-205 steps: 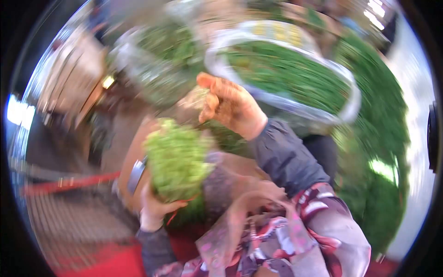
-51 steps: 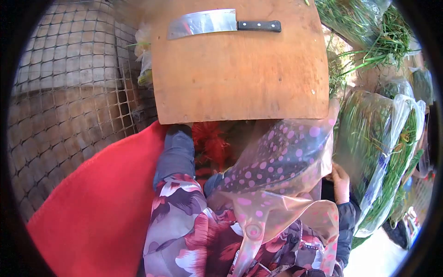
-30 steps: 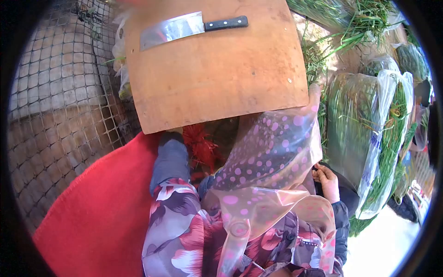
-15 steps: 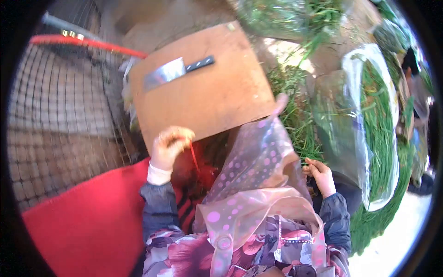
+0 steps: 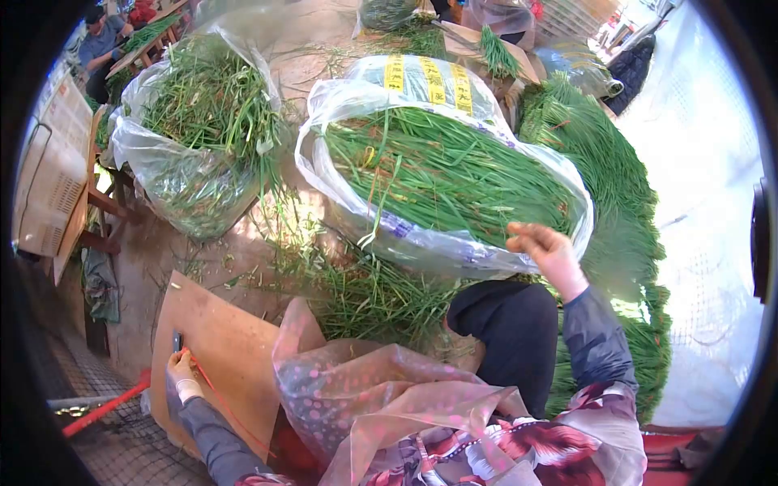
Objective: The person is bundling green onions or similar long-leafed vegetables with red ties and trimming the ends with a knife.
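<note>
My left hand [image 5: 183, 374] is closed over a thin red string [image 5: 212, 389] above the brown board [image 5: 223, 332]. Beside its fingertips is the dark handle of the knife [image 5: 177, 341]; the blade lies mostly hidden under my wrist. My right hand [image 5: 553, 253] is raised at the near right edge of a white plastic bag [image 5: 318, 152] full of long green stalks [image 5: 446, 174]. Its thumb and fingers are bent together, and anything between them is too small to make out.
Another bag of loose greens [image 5: 203, 105] stands at the upper left. Cut leaves [image 5: 381, 300] litter the floor beyond my apron. A large pile of greens [image 5: 600, 162] lies at the right. A person [image 5: 101, 44] sits at the far upper left.
The view has swung right, toward the filled bags. My left hand has moved over the knife with the red string, and my right hand has risen and reached out to the bag.
</note>
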The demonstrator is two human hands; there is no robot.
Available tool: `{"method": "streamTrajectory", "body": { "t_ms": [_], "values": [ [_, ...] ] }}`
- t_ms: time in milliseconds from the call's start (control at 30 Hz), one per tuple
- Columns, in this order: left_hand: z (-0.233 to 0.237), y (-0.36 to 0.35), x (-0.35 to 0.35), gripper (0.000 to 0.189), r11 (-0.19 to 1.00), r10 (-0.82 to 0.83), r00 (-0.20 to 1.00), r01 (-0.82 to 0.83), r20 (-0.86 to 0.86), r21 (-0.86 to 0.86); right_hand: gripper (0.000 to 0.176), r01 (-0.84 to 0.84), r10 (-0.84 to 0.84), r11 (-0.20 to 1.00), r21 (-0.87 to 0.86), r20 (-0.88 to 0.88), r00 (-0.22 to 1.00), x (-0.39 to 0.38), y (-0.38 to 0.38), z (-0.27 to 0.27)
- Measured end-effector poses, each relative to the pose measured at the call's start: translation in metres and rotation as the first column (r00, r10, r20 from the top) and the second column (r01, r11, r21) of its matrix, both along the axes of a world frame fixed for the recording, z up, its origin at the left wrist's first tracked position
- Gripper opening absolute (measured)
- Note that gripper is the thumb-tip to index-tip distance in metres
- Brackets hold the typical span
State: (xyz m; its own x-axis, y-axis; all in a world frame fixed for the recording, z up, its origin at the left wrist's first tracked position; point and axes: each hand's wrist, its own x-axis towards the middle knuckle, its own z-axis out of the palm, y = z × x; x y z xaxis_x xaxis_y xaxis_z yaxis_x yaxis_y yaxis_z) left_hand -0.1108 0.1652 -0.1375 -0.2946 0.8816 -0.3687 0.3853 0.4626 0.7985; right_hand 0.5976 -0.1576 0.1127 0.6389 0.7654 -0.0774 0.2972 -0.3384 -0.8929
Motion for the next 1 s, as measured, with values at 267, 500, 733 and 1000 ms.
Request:
{"method": "streamTrajectory", "body": {
  "t_ms": [267, 500, 733, 1000],
  "values": [
    [0.011, -0.034, 0.009, 0.06, 0.987, 0.138, 0.99, -0.135, -0.035, 0.088, 0.046, -0.427, 0.373, 0.898, -0.106, 0.7, 0.61, 0.011, 0.122, -0.019],
    [0.11, -0.053, 0.142, 0.058, 0.942, -0.095, 0.975, 0.023, 0.199, 0.336, 0.075, -0.184, 0.646, 0.761, -0.622, 0.699, 0.308, -0.051, 0.186, -0.077],
    [0.158, -0.046, 0.477, 0.088, 0.805, -0.564, 0.815, 0.506, 0.134, 0.309, 0.063, -0.071, 0.6, 0.793, -0.605, 0.754, 0.267, -0.063, 0.155, -0.108],
    [0.083, -0.031, 0.508, 0.03, 0.925, -0.371, 0.886, 0.328, 0.278, 0.19, 0.116, -0.067, 0.561, 0.795, -0.603, 0.689, 0.459, -0.038, 0.171, -0.079]
  ]
}}
